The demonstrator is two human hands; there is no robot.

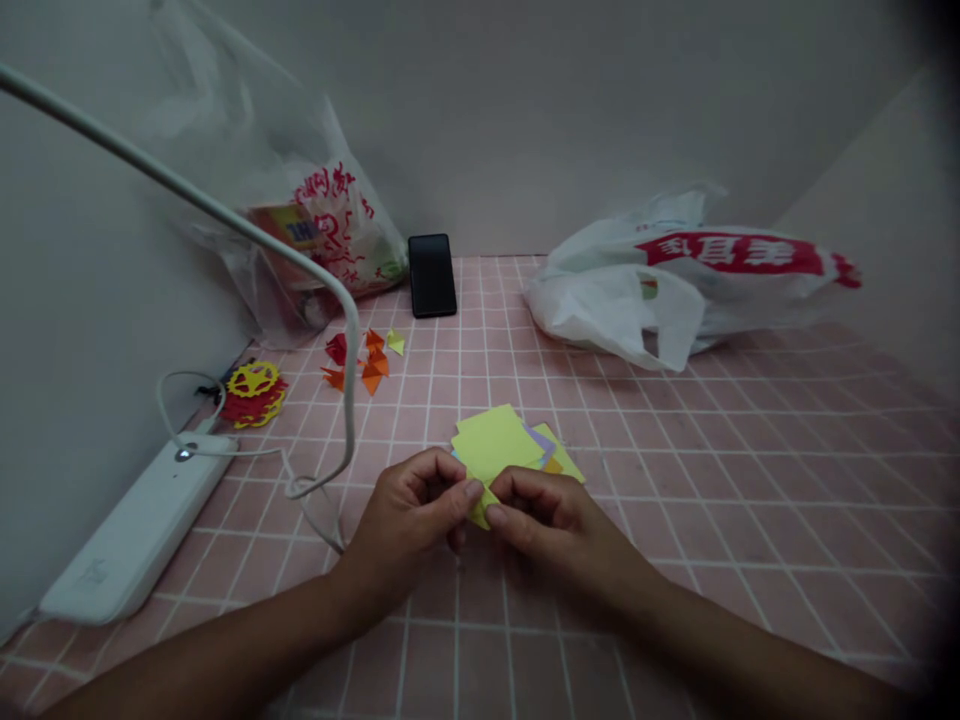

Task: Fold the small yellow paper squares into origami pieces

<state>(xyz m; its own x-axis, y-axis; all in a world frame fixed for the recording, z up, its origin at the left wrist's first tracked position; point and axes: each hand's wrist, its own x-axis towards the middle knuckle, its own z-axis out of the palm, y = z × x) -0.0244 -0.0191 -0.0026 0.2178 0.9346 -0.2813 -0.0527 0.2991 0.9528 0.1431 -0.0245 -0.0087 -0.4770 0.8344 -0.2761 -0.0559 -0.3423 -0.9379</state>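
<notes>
A small folded piece of yellow paper [481, 511] is pinched between both my hands, near the middle of the pink checked surface. My left hand [420, 505] grips its left side with thumb and forefinger. From the other side, my right hand [544, 515] holds it between thumb and fingertips. Just beyond the fingers lies a loose stack of square paper sheets [496, 440], yellow on top, with purple, blue and orange edges peeking out. My fingers hide part of the folded paper.
Several small folded red, orange and yellow paper pieces [373, 362] lie at the back left, near yellow and red cut-outs [255, 392]. A white power strip [142, 530], a white cable [349, 380], a black phone [433, 276] and two plastic bags [352, 235] [600, 300] surround the work area.
</notes>
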